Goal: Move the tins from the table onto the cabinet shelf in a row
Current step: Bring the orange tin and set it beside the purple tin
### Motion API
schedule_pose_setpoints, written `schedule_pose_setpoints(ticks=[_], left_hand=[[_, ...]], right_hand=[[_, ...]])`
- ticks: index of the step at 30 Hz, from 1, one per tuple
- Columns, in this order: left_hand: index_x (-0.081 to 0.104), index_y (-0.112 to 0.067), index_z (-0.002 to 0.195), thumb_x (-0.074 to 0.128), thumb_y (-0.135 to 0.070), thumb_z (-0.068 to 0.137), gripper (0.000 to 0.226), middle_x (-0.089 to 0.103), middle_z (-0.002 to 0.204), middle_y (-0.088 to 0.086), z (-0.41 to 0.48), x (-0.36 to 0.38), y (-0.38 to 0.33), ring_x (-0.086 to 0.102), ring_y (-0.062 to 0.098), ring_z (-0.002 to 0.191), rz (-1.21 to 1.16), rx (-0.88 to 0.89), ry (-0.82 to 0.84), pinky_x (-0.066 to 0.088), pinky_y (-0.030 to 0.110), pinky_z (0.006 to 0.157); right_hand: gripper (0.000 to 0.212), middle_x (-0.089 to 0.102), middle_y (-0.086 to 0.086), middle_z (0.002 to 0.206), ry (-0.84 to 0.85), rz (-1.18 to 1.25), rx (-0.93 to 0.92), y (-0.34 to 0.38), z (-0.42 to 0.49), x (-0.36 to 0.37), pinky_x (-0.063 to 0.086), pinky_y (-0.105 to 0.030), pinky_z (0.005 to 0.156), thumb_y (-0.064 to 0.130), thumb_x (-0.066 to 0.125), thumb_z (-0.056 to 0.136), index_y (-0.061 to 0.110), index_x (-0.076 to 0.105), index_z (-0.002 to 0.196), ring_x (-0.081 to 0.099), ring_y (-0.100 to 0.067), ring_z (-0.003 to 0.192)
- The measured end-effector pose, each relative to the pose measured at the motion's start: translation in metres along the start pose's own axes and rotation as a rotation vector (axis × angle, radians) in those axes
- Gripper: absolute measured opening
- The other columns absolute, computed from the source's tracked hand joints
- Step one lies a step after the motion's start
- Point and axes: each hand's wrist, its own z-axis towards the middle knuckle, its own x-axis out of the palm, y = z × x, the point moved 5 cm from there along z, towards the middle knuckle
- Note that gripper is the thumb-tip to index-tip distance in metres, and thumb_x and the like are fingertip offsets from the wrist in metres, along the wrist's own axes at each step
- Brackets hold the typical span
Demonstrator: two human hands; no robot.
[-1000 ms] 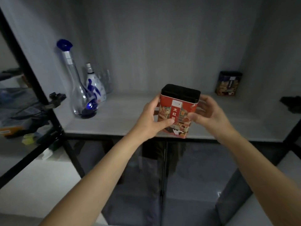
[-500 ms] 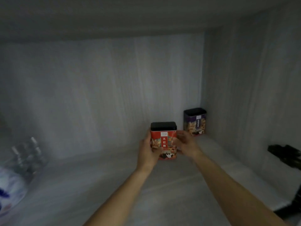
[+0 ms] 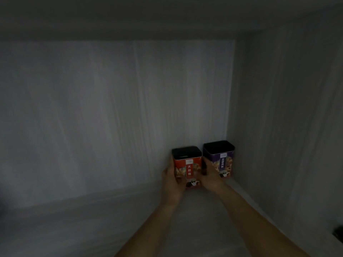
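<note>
Shelf (image 3: pixel 130 219): pale grey board inside a dim cabinet, running from the near edge to the far corner.
Back wall (image 3: pixel 111 117): grey, faint vertical grain, lit more on the left than on the right.
Right wall (image 3: pixel 287 127): same grey, meeting the back wall in the far right corner.
Purple tin (image 3: pixel 225 160): upright in that far right corner with a black lid, close to both walls, label facing near.
Red tin (image 3: pixel 187 164): upright with a black lid, just left of the purple tin, fronts roughly in line. A red label strip faces near.
Left hand (image 3: pixel 171 182): curled round the red tin's left side, with the thumb on the near lower left corner and the fingers hidden behind.
Right hand (image 3: pixel 209 179): curled round the red tin's right side, wedged between the two tins and covering the purple tin's lower left part.
Tin in grip: the red tin sits between the two palms, held low on its body, with the lid and upper half clear above the hands.
Contact with shelf: the red tin's base seems to be down on the shelf, though the dim light and the hands make this unsure.
Forearms: both bare, reaching in from the near right.
Dark thing (image 3: pixel 338 233): at the right edge, near side, too dark to identify.
</note>
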Motion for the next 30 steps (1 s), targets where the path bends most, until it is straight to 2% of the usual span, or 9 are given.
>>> schedule_pose_setpoints(ticks=[3,6,11,14,19,24,26,28,30], left_hand=[[0.027,-0.035,0.144,0.058,-0.017,0.077,0.076,0.050,0.131,0.011,-0.001,0.004,-0.004,0.059,0.018,0.112,0.010,-0.017,-0.023,0.052,0.043,0.096],[0.023,-0.030,0.146,0.056,-0.008,0.076,0.080,0.046,0.130,0.012,-0.004,0.010,-0.012,0.057,0.016,0.111,0.029,-0.017,-0.017,0.050,0.038,0.101],[0.021,-0.025,0.148,0.057,0.002,0.077,0.084,0.045,0.127,0.008,-0.006,0.019,-0.021,0.052,-0.004,0.099,0.041,-0.009,0.001,0.042,0.005,0.093],[0.019,-0.026,0.148,0.059,-0.003,0.076,0.085,0.045,0.132,0.010,-0.007,0.025,-0.024,0.056,0.010,0.107,0.016,-0.012,-0.001,0.046,0.023,0.100],[0.020,-0.027,0.148,0.060,-0.004,0.075,0.087,0.046,0.130,0.009,-0.005,0.027,-0.023,0.057,0.014,0.111,-0.009,-0.006,0.008,0.047,0.028,0.101],[0.044,-0.016,0.134,0.059,-0.020,0.074,0.063,0.061,0.125,0.011,0.000,0.024,-0.008,0.062,0.016,0.112,-0.042,-0.023,0.065,0.053,0.045,0.095],[0.046,-0.014,0.132,0.060,-0.019,0.076,0.058,0.057,0.132,0.006,-0.015,0.015,-0.032,0.057,0.013,0.118,-0.037,-0.041,0.118,0.049,0.037,0.102],[0.035,-0.008,0.139,0.062,-0.010,0.084,0.062,0.035,0.135,-0.009,-0.028,0.007,-0.041,0.040,0.004,0.119,-0.024,-0.102,0.200,0.037,0.017,0.101],[0.025,-0.006,0.144,0.059,-0.006,0.086,0.067,0.031,0.133,-0.008,-0.040,-0.003,-0.035,0.033,0.005,0.117,0.020,-0.196,0.249,0.032,0.017,0.098]], right_hand=[[0.056,0.049,-0.016,0.133,-0.086,0.078,0.091,-0.018,0.007,-0.005,0.043,-0.041,0.101,0.008,0.061,0.085,0.006,0.031,0.132,0.051,-0.027,0.117],[0.049,0.055,-0.009,0.122,-0.152,0.043,0.035,-0.024,0.001,-0.001,0.046,-0.035,0.094,0.010,0.063,0.083,0.007,0.037,0.125,0.055,-0.020,0.105],[0.048,0.054,0.001,0.114,-0.228,0.030,-0.072,-0.027,-0.011,0.002,0.044,-0.028,0.090,0.011,0.061,0.084,0.010,0.040,0.128,0.054,-0.015,0.105],[0.042,0.060,-0.004,0.114,-0.259,0.027,-0.054,-0.031,-0.010,-0.001,0.043,-0.027,0.085,0.012,0.060,0.084,0.010,0.045,0.124,0.057,-0.016,0.100],[0.043,0.057,-0.006,0.118,-0.236,-0.009,-0.047,-0.032,-0.009,-0.002,0.039,-0.023,0.085,0.012,0.059,0.085,0.010,0.044,0.126,0.052,-0.014,0.100],[0.048,0.058,-0.006,0.124,-0.208,0.004,-0.043,-0.038,-0.009,-0.004,0.043,-0.029,0.093,0.010,0.060,0.083,0.013,0.044,0.128,0.055,-0.018,0.110],[0.050,0.056,0.002,0.125,-0.192,0.014,-0.054,-0.039,-0.012,-0.005,0.041,-0.028,0.095,0.010,0.059,0.084,0.017,0.044,0.130,0.053,-0.014,0.112],[0.046,0.057,0.004,0.120,-0.191,0.006,-0.032,-0.039,-0.020,-0.005,0.040,-0.026,0.091,0.012,0.056,0.084,0.019,0.045,0.128,0.054,-0.014,0.110],[0.041,0.058,0.001,0.115,-0.191,-0.003,-0.011,-0.035,-0.035,-0.002,0.040,-0.026,0.087,0.008,0.051,0.085,0.017,0.045,0.125,0.056,-0.018,0.104]])
